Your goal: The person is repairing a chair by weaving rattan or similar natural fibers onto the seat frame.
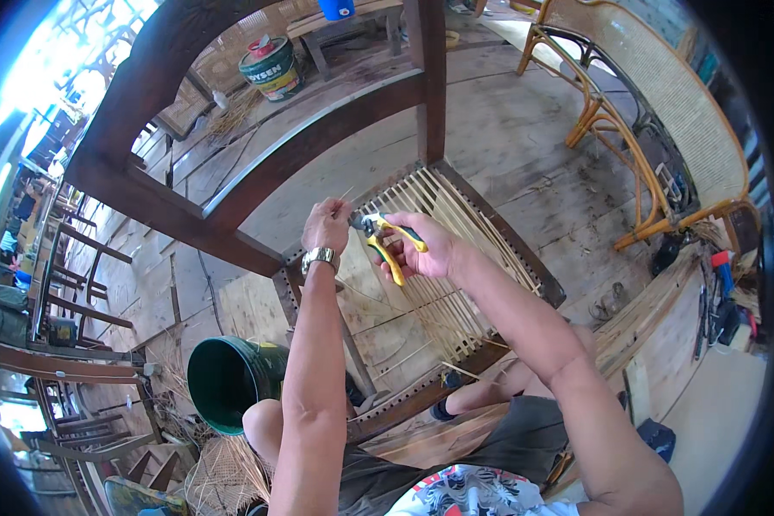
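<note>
My right hand [430, 245] grips a pair of pliers [394, 264] with yellow and dark handles, the handles spread apart. Their metal jaws point left, right beside the fingertips of my left hand [327, 225]. That hand is closed in a pinch, and a thin pale cane strip seems to poke out above its fingers; the fingertips are partly hidden. Both hands are above the seat of a dark wooden chair [310, 159]. Pale cane strips [456, 322] run across the seat frame in one direction, densest toward the right. Small holes line the frame's edge.
A green bucket [232, 378] lies tipped beside my left knee. A lidded paint pail [271, 69] stands beyond the chair back. To the right is a rattan bench [628, 163]; hand tools [722, 301] lie farther down. Chair frames [86, 275] stand at left.
</note>
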Demonstrator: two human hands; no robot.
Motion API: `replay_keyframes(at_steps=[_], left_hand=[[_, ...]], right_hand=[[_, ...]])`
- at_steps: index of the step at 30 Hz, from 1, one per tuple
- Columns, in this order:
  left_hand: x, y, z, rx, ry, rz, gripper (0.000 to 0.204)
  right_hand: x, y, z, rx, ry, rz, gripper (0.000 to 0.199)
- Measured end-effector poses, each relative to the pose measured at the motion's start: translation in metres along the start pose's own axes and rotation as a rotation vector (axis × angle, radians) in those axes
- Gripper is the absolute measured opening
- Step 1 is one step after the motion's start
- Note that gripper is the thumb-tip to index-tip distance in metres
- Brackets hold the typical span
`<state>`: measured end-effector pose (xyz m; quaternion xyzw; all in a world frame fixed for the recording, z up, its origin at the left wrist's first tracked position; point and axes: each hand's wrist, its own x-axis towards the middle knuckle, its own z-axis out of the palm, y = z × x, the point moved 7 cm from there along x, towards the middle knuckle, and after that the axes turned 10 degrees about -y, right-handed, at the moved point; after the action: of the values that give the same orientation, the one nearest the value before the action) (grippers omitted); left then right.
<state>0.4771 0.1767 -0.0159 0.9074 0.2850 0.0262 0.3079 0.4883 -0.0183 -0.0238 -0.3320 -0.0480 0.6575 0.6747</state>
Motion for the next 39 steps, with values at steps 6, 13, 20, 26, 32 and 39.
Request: replay_keyframes(at_steps=[6,13,20,26,32,39], left_hand=[[-0.007,0.003,-0.003,-0.04,0.028,-0.024,0.032],[0.009,-0.009,0.001,-0.125,0.043,-0.104,0.035],[-0.007,-0.04,-0.011,-0.446,0.126,-0.093,0.033],[-0.03,-0.053,-0.003,-1.036,-0.106,-0.185,0.024],[-0.041,-0.057,-0.017,-0.952,-0.183,-0.171,0.022],[-0.056,-0.013,-0.041,-1.309,-0.085,0.027,0.02]], right_hand=[[0.012,-0.006,-0.012,0.008,-0.022,-0.039,0.04],[-0.028,-0.024,0.014,-0.125,-0.03,-0.112,0.028],[-0.33,-0.009,0.005,-0.908,0.553,-0.489,0.055],[-0.552,0.171,-0.067,-1.262,1.548,0.089,0.057],[-0.606,0.36,-0.094,-1.276,1.859,0.549,0.07],[-0.543,0.262,-0.064,-1.397,1.825,0.036,0.063]])
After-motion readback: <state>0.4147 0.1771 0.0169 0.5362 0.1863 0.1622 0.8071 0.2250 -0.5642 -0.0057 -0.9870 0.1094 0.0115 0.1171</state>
